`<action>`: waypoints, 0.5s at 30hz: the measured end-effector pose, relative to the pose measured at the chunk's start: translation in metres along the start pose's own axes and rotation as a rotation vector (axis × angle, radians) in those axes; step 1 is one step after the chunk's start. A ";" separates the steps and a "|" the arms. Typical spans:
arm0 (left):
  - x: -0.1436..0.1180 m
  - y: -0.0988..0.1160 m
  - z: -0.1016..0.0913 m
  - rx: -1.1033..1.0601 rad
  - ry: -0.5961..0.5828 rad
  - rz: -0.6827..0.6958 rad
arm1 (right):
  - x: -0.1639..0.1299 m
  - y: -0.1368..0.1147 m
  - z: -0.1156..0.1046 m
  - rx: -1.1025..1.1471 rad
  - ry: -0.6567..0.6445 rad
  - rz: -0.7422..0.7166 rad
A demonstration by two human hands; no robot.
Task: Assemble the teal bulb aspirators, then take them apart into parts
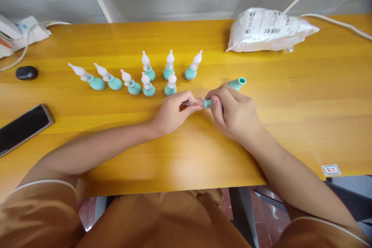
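Note:
My left hand [174,110] pinches a translucent pinkish nozzle [192,104] between thumb and fingers. My right hand [234,112] is closed round a teal squeeze bulb [207,103]; only its neck shows, meeting the nozzle's end. Just beyond my right knuckles, a second teal bulb [238,82] shows its round open mouth, its lower part hidden by the hand. Left of the hands, several bulb aspirators stand on the table, each a teal bulb with a whitish nozzle, such as the front aspirator [170,90] and the rear right aspirator [191,73].
The wooden table [180,159] carries a white plastic bag [261,31] with printed labels at the back right. At the left are a black phone [24,128], a black mouse [26,72] and a power strip [31,33] with cables. A small sticker [331,169] marks the front right edge.

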State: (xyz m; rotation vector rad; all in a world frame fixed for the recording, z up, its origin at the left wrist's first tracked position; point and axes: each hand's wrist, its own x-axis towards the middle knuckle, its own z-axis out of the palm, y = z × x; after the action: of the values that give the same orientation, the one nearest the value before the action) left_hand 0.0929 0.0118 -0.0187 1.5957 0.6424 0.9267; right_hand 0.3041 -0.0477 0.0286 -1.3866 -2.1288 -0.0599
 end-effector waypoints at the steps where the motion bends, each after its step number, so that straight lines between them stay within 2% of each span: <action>1: 0.000 0.000 0.000 0.014 0.006 0.007 | 0.000 0.000 -0.001 0.016 -0.009 -0.002; 8: -0.002 0.000 0.000 0.051 0.022 0.039 | 0.000 -0.003 -0.001 0.021 -0.017 -0.074; 15: 0.001 0.000 0.002 -0.060 0.057 -0.040 | 0.002 0.003 -0.006 0.056 -0.049 -0.065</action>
State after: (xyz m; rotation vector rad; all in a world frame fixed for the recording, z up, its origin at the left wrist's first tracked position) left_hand 0.0954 0.0113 -0.0184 1.5033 0.6775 0.9559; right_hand 0.3087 -0.0464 0.0336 -1.2992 -2.1986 0.0082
